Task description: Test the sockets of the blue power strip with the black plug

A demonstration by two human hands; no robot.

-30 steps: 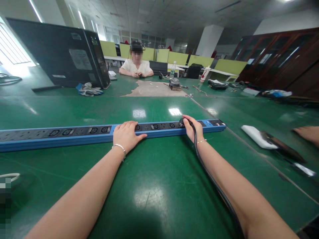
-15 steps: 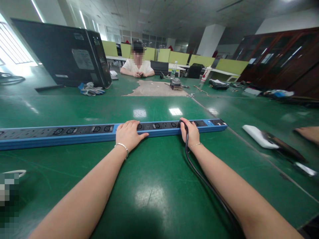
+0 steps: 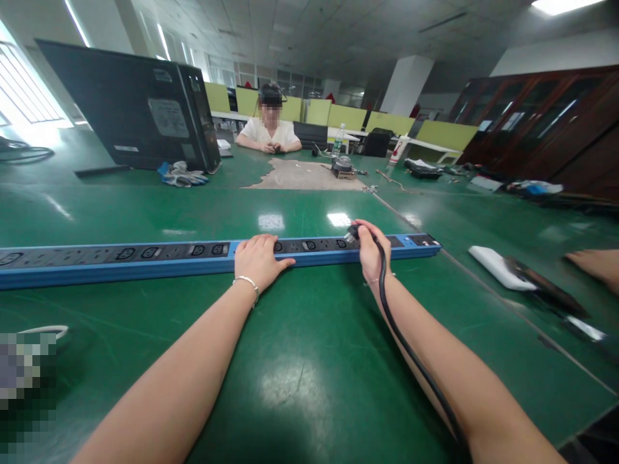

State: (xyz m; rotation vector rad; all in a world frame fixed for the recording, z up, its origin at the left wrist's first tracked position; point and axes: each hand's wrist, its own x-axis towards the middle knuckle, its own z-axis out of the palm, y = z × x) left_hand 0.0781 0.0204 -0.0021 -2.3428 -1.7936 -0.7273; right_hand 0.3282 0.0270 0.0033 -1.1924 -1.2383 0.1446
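Note:
A long blue power strip point(image 3: 111, 276) with black sockets along its top lies across the green table. My left hand point(image 3: 256, 263) grips it near the middle, fingers over the top and thumb out along the near side. Just above the strip's right part, my right hand point(image 3: 374, 254) is closed around a black power plug point(image 3: 356, 229). The plug's metal prongs point left, clear of the sockets. From it a black cord point(image 3: 403, 341) runs down along my right forearm.
A black computer case point(image 3: 130, 106) stands at back left, with gloves point(image 3: 182, 174) beside it. A person point(image 3: 268, 132) sits across the table. At right lie a white object point(image 3: 500, 267) and a dark one; another person's arm point(image 3: 597, 265) reaches in at the right edge.
My right hand has lifted the plug off the strip's sockets and turned, so its prongs now show. My left hand stays on the strip; the view has shifted slightly.

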